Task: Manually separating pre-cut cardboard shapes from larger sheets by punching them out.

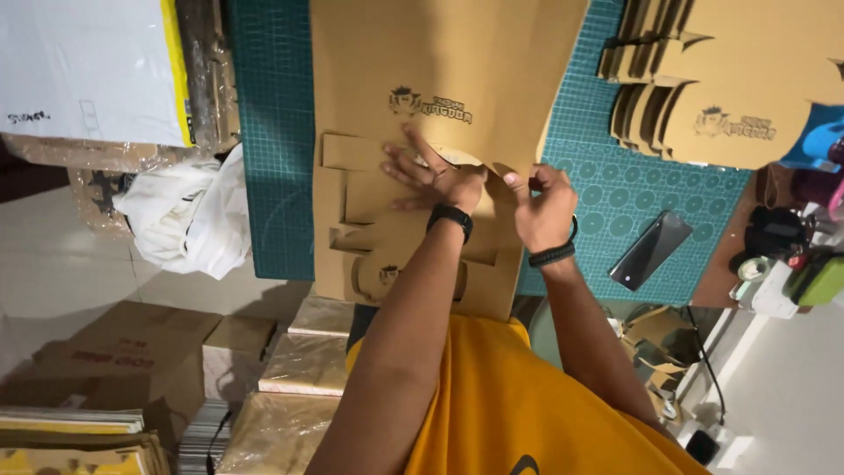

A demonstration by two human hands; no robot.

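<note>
My left hand (pixel 435 176) lies flat, fingers spread, pressing down on the die-cut cardboard sheet (pixel 413 105). A black watch (pixel 450 217) sits on that wrist. My right hand (pixel 541 207) is partly curled, thumb and forefinger pinching a small flap at the right edge of the same sheet. A dark braided wristband (pixel 552 254) circles the right wrist.

The cardboard sheet rests on a green cutting mat (pixel 272 132), reaching from the far edge of the view to the near edge of the mat. Its near portion carries cut-out tabs and slots; a dark printed emblem shows on its upper part.

To the right, on the mat, a black phone (pixel 651 250) lies flat, well apart from the right hand. Further right and farther away, a stack of identical cardboard blanks (pixel 712 79) is piled with edges fanned.

To the left of the mat, a crumpled white bag (pixel 189 215) lies beside the mat edge. Near me on the left, brown boxes (pixel 114 352) and wrapped flat packs (pixel 308 361) are stacked. I wear a yellow shirt (pixel 510 405).
</note>
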